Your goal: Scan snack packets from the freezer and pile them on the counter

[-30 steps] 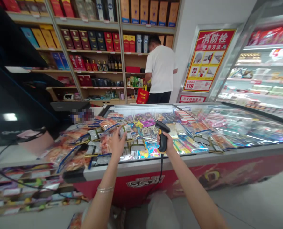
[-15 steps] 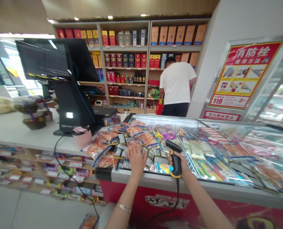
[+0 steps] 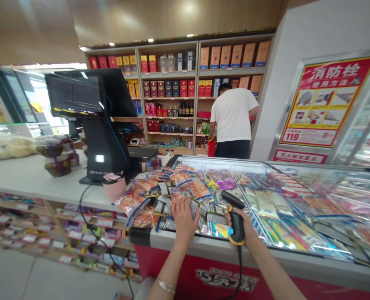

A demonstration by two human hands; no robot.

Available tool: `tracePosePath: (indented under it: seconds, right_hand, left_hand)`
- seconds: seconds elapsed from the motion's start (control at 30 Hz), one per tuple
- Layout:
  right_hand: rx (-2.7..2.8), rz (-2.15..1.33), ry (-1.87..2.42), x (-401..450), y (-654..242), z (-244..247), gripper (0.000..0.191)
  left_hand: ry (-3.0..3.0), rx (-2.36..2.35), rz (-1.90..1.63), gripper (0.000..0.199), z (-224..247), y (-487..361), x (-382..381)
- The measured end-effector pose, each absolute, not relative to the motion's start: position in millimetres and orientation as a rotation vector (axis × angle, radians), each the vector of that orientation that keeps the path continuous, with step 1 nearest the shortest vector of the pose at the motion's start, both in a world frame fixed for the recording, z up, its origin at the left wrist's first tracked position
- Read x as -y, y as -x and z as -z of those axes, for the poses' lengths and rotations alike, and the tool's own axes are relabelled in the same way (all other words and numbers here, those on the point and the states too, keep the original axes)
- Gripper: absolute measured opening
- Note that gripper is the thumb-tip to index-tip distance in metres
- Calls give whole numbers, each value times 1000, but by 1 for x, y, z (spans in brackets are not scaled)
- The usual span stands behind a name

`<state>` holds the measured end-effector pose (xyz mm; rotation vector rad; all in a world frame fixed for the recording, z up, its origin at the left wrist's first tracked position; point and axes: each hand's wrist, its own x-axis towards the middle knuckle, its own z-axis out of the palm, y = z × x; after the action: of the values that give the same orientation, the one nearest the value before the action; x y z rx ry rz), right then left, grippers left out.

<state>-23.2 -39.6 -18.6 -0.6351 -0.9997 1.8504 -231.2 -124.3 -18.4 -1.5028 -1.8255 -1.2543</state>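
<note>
My left hand [image 3: 185,217] lies over a heap of packaged snacks, palm down with its fingers spread on a packet. Around it are grey-and-green packets [image 3: 215,213] and clear bags of orange-red food with blue edges [image 3: 199,190]. My right hand [image 3: 249,226] is wrapped round the handle of a black and yellow barcode scanner [image 3: 237,227]. The scanner's head is above the packets, to the right of my left hand, and its cable hangs down the front of the freezer [image 3: 160,241]. The heap rests on the freezer's glass top.
A pink cup [image 3: 114,188] stands left of the heap, beside a black checkout terminal [image 3: 106,154] on a white counter [image 3: 25,177]. Stacked tubs [image 3: 57,164] sit farther left. A person in a white shirt [image 3: 234,116] stands facing the shelves [image 3: 169,75] behind the freezer.
The whole scene has shifted down and slightly right in view. My left hand stays on the packets, and the scanner remains in my right hand.
</note>
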Motion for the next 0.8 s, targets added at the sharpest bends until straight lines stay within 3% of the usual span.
tracePosePath:
  seconds: [0.53, 0.8]
  right_hand:
    - [889, -1779, 588, 38, 22, 13, 26]
    - [789, -1476, 546, 29, -81, -14, 25]
  left_hand:
    - [1486, 1822, 1281, 32, 17, 239, 119]
    - [1821, 1520, 1491, 33, -12, 161, 77]
